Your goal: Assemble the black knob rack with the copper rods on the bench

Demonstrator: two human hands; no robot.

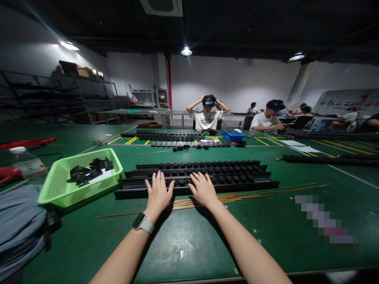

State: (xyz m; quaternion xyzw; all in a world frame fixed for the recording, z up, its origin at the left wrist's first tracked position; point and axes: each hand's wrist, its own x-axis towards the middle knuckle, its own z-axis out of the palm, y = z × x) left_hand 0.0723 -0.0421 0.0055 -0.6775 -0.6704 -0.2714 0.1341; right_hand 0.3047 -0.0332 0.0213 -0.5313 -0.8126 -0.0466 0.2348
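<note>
Several long black rails (189, 190) lie side by side across the green table, with rows of small black square parts (227, 170) seated along them. My left hand (159, 193) rests on the left half of the rails, fingers spread and palm down. To its right, my right hand (203, 188) lies on the middle of them in the same way, its fingers stretched out. Neither hand grips anything that I can see. Thin brass-coloured rods (237, 195) lie in a loose bundle just in front of the rails, partly under both hands.
A green basket (79, 197) with loose black parts stands left, beside a bottle (28, 163) and grey-blue cloth (20, 225). Farther back are more rows of parts (189, 144) and a blue bin (233, 136). A person (207, 118) sits opposite, hands on their headgear; others sit at right.
</note>
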